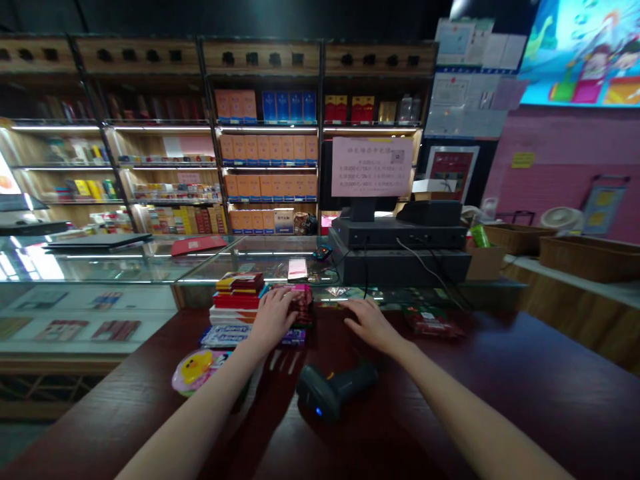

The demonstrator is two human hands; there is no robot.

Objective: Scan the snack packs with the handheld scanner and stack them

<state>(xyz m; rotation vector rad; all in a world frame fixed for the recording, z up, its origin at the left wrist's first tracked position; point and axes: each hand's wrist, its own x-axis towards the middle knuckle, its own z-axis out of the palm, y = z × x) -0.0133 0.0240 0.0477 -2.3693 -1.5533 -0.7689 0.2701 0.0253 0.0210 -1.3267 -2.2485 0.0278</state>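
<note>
On the dark red table, my left hand (274, 315) rests with its fingers spread at the right side of a stack of boxes (236, 300), touching a pink and dark package (304, 303). Purple and blue toothpaste-like boxes (226, 336) lie at the bottom of the stack. My right hand (370, 323) hovers over or rests on the table, fingers apart, holding nothing. Between my forearms lies a black handheld scanner (327, 390) with a blue light. Left of my left forearm is a round package with a yellow duck (196, 367).
A glass counter (250, 257) borders the table's far edge, with a dark register machine (397, 243) and a sign-covered screen (373, 167) on it. A red-brown package (433, 321) lies at right. Stocked shelves stand behind; baskets (590, 259) stand far right.
</note>
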